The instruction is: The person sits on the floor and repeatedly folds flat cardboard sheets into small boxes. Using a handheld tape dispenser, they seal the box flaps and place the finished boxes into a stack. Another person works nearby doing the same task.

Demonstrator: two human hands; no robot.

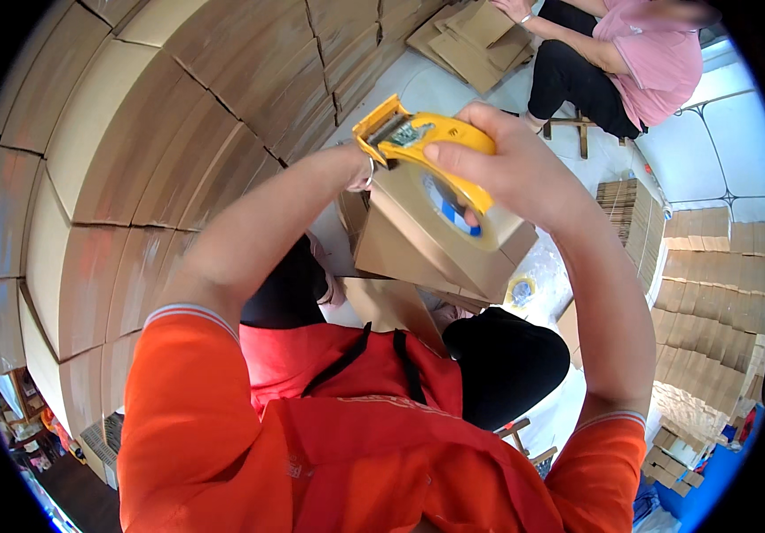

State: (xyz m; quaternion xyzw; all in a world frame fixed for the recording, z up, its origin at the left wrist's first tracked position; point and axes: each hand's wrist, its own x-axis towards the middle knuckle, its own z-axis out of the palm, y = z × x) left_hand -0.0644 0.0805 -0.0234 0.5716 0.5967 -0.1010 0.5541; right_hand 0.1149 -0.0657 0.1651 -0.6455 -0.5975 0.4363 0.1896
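My right hand (pixel 507 164) grips a yellow tape dispenser (pixel 449 133), thumb along its near side. Its toothed metal end points left, and a roll of tape with a blue-and-white core sits in it. Under the dispenser is a brown cardboard box (pixel 400 218), tilted over my lap. My left hand (pixel 363 178), with a bracelet at the wrist, is at the box's far left side. The dispenser and box hide its fingers, so I cannot tell whether it holds the box.
Stacked cartons (pixel 125 142) wall off the left side. A spare tape roll (pixel 521 290) lies on the floor right of the box. Flattened cardboard (pixel 475 53) lies ahead, near a seated person in pink (pixel 657 62). Cardboard bundles (pixel 631 218) and more stacks (pixel 702 311) stand to the right.
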